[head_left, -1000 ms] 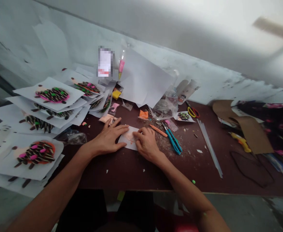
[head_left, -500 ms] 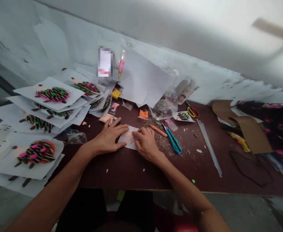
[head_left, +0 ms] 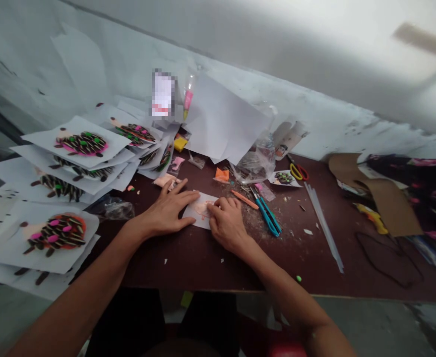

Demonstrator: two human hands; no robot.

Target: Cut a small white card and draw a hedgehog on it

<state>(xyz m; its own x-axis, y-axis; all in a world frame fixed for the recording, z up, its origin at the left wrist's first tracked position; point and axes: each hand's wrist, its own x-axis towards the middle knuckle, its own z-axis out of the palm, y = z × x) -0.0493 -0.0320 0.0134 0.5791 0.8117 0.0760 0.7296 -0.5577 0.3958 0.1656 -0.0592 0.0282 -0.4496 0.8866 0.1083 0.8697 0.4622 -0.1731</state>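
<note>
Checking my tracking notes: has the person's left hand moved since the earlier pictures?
No: the left hand keeps the same place relative to the orange scrap beyond it.

Craft workshop, not a home: dark desk (head_left: 188,265) littered w/ scraps, teal scissors (head_left: 268,221) + red/yellow scissors (head_left: 298,172) mid-right, stacked decorated paper sheets (head_left: 80,146) at left, cardboard piece (head_left: 389,208) at right, scuffed plaster wall (head_left: 91,64) behind.

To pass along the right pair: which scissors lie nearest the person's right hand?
The teal-handled scissors, lying just past the right hand. The yellow-and-red-handled scissors lie farther off, closer to the wall.
</note>
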